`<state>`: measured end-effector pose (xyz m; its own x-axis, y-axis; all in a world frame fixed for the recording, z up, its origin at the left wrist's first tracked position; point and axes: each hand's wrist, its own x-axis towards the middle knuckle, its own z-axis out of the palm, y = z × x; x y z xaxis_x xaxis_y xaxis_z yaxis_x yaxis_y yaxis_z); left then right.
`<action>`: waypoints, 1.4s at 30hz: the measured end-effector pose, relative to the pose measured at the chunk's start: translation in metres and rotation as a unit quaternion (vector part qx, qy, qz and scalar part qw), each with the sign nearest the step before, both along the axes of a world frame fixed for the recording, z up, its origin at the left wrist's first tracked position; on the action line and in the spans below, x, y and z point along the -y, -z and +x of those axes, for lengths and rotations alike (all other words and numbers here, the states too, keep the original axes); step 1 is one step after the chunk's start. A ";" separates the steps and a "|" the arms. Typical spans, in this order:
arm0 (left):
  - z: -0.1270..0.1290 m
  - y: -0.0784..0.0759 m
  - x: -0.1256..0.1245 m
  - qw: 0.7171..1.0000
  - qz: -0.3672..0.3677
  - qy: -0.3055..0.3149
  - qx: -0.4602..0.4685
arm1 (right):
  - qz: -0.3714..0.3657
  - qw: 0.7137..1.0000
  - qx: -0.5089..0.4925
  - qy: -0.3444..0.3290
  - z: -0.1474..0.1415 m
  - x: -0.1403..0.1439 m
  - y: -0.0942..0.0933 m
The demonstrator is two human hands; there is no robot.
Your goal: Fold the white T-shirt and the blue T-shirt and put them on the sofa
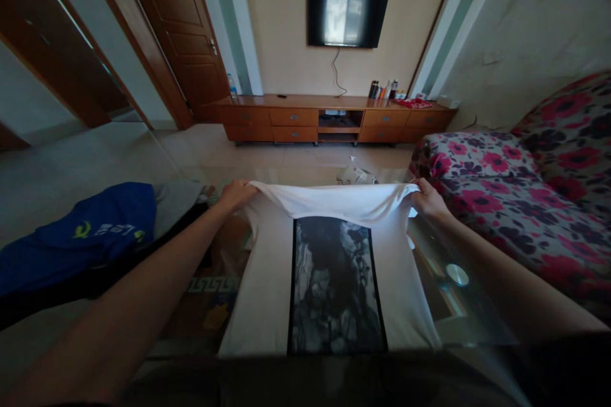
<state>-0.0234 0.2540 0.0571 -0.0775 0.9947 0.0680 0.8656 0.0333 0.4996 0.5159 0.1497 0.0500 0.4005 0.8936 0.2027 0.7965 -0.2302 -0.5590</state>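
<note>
A white T-shirt (267,254) with a dark rectangular print lies spread over the glass table in front of me. Its far edge is pulled taut and folded over between my two hands. At the upper left corner, the fingers of my left hand (237,194) are closed on the cloth. My right hand (429,199) pinches the upper right corner in the same way. The near end of the shirt reaches the table's front edge by my body. Blue clothing (105,222) with white and yellow lettering lies to the left, beside grey and black cloth.
The glass table (482,305) shows a round metal fitting beneath it on the right. A flower-patterned sofa (496,203) stands to the right. Ahead, a low wooden cabinet (293,117) carries bottles below a wall-mounted television (348,13). A crumpled plastic bag (354,173) is just past the shirt.
</note>
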 end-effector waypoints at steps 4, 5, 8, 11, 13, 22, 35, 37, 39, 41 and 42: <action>0.006 0.052 -0.029 0.999 -0.033 -0.011 0.002 | -0.071 0.997 0.039 -0.005 0.004 -0.027 0.047; 0.008 0.063 -0.034 0.999 -0.036 -0.022 0.002 | -0.086 0.995 0.043 -0.005 0.003 -0.033 0.057; 0.014 0.091 -0.046 0.998 -0.039 -0.048 -0.007 | -0.114 0.993 0.038 0.004 -0.003 -0.047 0.082; 0.018 0.114 -0.053 0.998 -0.026 -0.051 -0.028 | -0.125 0.990 0.057 0.002 -0.009 -0.057 0.105; 0.021 0.124 -0.052 0.997 0.014 -0.051 -0.053 | -0.105 0.990 0.092 0.004 -0.013 -0.059 0.116; 0.041 0.107 -0.017 0.951 0.141 0.220 -0.168 | -0.041 0.924 0.264 -0.273 -0.035 -0.038 0.097; 0.069 0.135 -0.079 0.999 0.007 -0.048 0.004 | -0.106 0.993 0.051 0.026 -0.049 -0.114 0.120; 0.072 0.144 -0.080 0.997 0.030 -0.062 -0.015 | -0.092 0.992 0.079 0.045 -0.057 -0.117 0.127; 0.075 0.151 -0.081 0.995 0.062 -0.067 -0.042 | -0.069 0.989 0.120 0.046 -0.064 -0.120 0.134; 0.078 0.154 -0.081 0.992 0.079 -0.070 -0.068 | -0.065 0.986 0.146 0.052 -0.067 -0.123 0.138; 0.079 0.154 -0.080 0.991 0.080 -0.070 -0.080 | -0.073 0.985 0.146 0.062 -0.068 -0.125 0.139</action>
